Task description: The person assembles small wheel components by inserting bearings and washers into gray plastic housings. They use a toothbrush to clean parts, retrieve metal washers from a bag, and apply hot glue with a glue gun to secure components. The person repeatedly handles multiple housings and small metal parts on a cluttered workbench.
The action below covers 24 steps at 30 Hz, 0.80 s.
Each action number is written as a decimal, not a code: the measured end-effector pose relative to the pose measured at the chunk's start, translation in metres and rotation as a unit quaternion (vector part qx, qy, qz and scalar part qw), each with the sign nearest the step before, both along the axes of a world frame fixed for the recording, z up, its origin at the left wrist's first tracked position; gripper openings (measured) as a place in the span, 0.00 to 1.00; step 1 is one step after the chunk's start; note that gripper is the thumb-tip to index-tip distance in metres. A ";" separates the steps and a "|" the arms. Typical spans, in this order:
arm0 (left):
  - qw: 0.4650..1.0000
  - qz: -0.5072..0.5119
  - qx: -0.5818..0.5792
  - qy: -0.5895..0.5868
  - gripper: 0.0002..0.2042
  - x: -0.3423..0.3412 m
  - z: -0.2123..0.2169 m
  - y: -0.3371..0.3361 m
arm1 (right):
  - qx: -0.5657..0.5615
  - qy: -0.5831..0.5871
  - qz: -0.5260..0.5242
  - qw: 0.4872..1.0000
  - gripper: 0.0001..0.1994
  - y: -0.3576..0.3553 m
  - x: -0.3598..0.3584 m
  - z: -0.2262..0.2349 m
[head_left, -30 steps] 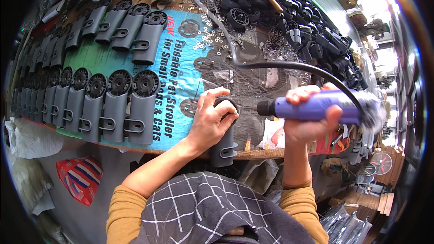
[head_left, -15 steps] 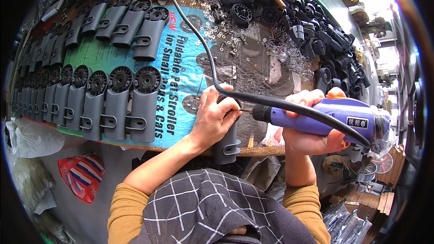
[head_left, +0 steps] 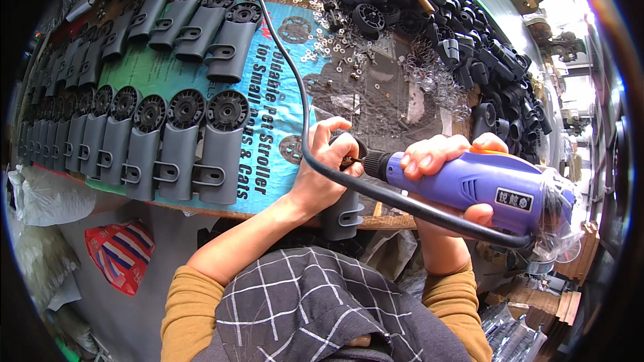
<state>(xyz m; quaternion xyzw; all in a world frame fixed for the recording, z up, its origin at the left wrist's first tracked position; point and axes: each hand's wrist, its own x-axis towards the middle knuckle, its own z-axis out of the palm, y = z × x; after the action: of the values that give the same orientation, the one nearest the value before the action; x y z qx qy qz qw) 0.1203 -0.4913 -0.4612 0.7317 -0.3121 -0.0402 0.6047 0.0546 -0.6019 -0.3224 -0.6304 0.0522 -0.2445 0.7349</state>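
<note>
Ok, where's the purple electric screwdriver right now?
The purple electric screwdriver is right of centre in the head view, gripped in the right hand, its black chuck pointing left toward the grey part that the left hand holds.

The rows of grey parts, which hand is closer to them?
Left. The left hand, on another grey part, is to the right of the rows of grey parts; the right hand, around the purple power driver, is farther right.
</note>
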 end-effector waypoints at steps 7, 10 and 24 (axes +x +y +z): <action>1.000 0.014 0.008 -0.013 0.13 0.000 -0.003 -0.001 | -0.026 0.015 0.034 0.999 0.38 0.003 0.005 0.005; 1.000 0.023 -0.012 0.004 0.23 0.000 -0.004 -0.004 | -0.026 0.029 0.048 0.998 0.37 0.000 0.007 0.003; 1.000 0.015 -0.007 0.018 0.21 0.002 -0.009 -0.007 | -0.115 -0.028 0.163 0.980 0.40 -0.014 0.022 -0.014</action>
<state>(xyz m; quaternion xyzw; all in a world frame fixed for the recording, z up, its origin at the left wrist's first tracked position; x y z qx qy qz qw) 0.1220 -0.4981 -0.4701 0.7312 -0.2903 -0.0425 0.6158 0.0769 -0.6155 -0.3359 -0.7035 -0.0996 -0.1435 0.6889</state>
